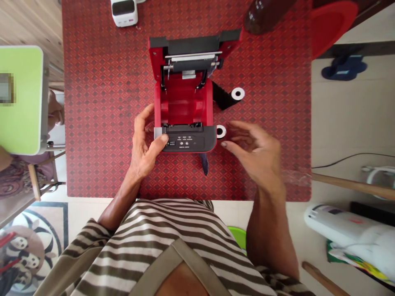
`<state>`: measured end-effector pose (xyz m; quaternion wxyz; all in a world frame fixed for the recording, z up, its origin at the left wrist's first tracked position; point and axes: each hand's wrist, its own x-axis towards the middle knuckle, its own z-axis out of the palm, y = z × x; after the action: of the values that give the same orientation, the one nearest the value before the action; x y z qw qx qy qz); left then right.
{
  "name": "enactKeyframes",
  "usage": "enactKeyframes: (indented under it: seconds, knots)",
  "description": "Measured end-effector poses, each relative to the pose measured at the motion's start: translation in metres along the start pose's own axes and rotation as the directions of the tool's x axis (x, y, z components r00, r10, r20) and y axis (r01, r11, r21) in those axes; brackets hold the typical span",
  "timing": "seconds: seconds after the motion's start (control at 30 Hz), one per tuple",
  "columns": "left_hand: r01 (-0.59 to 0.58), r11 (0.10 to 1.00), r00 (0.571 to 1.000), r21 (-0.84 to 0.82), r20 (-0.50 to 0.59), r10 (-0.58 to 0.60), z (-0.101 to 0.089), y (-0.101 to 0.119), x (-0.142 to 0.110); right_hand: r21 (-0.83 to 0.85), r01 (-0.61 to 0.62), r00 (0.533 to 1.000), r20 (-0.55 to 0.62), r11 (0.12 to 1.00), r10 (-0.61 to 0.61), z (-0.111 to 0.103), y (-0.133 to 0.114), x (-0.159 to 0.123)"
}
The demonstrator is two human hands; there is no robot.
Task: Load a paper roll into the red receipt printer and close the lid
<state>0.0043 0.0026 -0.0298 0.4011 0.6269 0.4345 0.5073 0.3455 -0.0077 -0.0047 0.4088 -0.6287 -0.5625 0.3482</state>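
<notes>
A red and black desktop printer (185, 142) stands on the table with its lid (193, 45) raised. Its red roll compartment faces up and holds no roll. My left hand (145, 144) grips the printer's front left corner, thumb on the dark front panel and fingers along the side. To the right, my right hand (254, 146) is half curled with thumb and fingers apart, nothing between them. Just by its fingertips, a small roll with a white end (221, 131) sits against the printer's right side, partly hidden. Farther back lies another white-ended roll (238, 93), a dark strip beside it.
The table (108, 102) has a red patterned cover. A small white device (124, 12) stands at the back left, a dark brown bottle (257, 18) at the back right. Beneath the printer's front edge pokes a dark strip (204, 164). A red stool (333, 24) is beyond the right edge.
</notes>
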Motion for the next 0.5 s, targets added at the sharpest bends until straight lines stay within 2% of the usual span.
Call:
enactKeyframes:
  seconds: [0.17,0.27,0.37,0.5]
  knots:
    - [-0.024,1.0,1.0,-0.009,0.008,0.024,-0.001,-0.004,0.001,-0.019,0.074,0.994,0.086,0.997,-0.072,0.026,0.003,0.006]
    - [-0.012,1.0,1.0,0.011,0.003,0.012,-0.001,-0.006,0.0,-0.045,0.086,0.993,0.089,0.995,-0.082,0.03,0.002,0.01]
    - [0.001,0.999,1.0,0.035,-0.015,0.0,0.001,-0.007,-0.001,-0.031,0.085,0.994,0.065,0.996,-0.083,0.02,-0.009,0.009]
    - [0.029,0.999,1.0,0.027,-0.014,-0.028,0.003,-0.004,-0.002,-0.109,0.18,0.984,0.016,0.978,-0.179,-0.012,-0.049,0.005]
